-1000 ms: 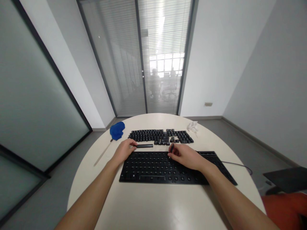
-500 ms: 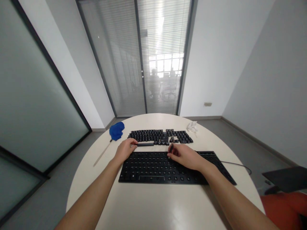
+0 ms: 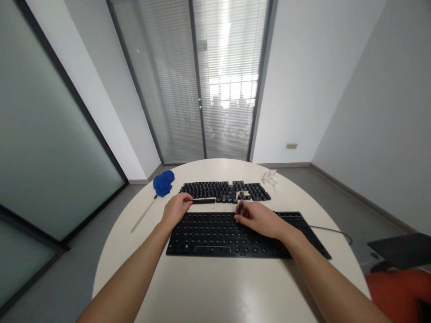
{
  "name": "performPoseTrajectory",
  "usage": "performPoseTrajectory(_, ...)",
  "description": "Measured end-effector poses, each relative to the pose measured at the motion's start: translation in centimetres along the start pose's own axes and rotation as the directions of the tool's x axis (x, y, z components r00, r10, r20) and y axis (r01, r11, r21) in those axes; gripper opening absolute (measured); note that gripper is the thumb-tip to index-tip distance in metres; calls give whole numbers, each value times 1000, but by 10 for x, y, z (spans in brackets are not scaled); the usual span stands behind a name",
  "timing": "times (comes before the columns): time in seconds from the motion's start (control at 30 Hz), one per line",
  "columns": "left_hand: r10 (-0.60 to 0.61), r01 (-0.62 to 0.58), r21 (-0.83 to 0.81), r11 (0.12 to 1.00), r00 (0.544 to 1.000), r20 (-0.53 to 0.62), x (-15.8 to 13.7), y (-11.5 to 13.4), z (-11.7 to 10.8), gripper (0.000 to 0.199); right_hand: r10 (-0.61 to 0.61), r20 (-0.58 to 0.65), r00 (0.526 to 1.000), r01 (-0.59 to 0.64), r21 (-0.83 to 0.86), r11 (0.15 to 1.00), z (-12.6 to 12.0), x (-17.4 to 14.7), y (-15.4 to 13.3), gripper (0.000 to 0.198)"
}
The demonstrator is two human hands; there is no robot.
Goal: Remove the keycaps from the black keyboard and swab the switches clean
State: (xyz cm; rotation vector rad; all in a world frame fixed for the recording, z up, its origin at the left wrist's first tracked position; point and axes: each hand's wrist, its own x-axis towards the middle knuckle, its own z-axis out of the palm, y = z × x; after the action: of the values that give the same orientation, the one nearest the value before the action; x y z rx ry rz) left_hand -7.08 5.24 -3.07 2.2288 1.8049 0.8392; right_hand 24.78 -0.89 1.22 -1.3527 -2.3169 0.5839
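Observation:
My left hand (image 3: 175, 209) pinches the left end of a spacebar keycap (image 3: 204, 201), a long black bar at the near edge of the loose keycaps (image 3: 205, 189). Its fingers rest just beyond the far left corner of a black keyboard base (image 3: 213, 256), whose keycaps are off and whose small switch posts show in rows. Over the middle of that base's far edge, my right hand (image 3: 254, 217) is closed around a small dark, slim tool (image 3: 240, 207). The tool's lower end is mostly covered by the fingers, so its kind is unclear.
A blue cloth (image 3: 164, 183) and a thin stick (image 3: 144, 215) lie at the table's left. Crumpled white tissue (image 3: 269, 177) sits at the back right. A cable (image 3: 332, 229) runs off the right edge of the round white table (image 3: 215, 287). A dark and orange chair (image 3: 397, 287) stands at the right.
The spacebar in my left hand has turned slightly, its grey-looking face now appearing black. My right hand stays almost in place over the keyboard base.

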Motion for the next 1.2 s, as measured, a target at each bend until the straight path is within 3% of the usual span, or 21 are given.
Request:
performPoseTrajectory(0.5,2,-2,13,1000,1000,11,-1,3,2,14,2,-3,1000,-2,-4,1000,0,1,0,18)
performPoseTrajectory(0.9,11,-17,49,999,993,116,2,-3,0,20,16,7,1000,-16,9,1000,-1,-1,-3,18)
performPoseTrajectory(1.2,37,-34,-24,999,989,141,0,-7,-6,21,7,2,1000,-7,15,1000,0,0,0,18)
